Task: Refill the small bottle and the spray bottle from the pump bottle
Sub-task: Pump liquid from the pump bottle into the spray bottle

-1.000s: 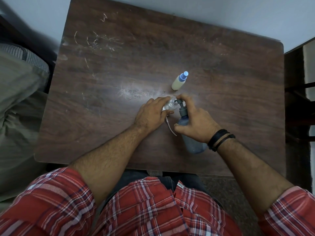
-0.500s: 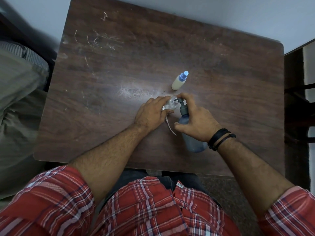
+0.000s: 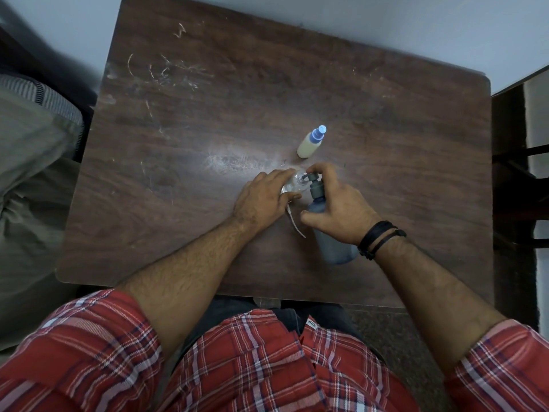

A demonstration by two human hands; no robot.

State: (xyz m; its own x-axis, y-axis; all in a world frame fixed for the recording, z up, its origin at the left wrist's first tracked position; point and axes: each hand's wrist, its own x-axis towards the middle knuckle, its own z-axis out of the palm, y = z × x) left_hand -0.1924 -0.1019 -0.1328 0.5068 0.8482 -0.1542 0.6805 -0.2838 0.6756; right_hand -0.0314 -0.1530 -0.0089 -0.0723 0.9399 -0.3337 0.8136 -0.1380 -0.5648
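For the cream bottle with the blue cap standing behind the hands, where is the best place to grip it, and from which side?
Grip the cream bottle round its body, below the narrower blue cap. It stands upright and apart from both hands, so the right hand, which is nearer, could probably come at it from the right or the near side.

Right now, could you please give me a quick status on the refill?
Left hand grips clear bottle. Right hand holds pump bottle, nozzle over its mouth. Blue-capped bottle stands apart.

We find no text we can read. A small white tag [image 3: 311, 323] on the dark trousers, just below the near edge of the surface [image 3: 208, 120], carries print too small to make out.
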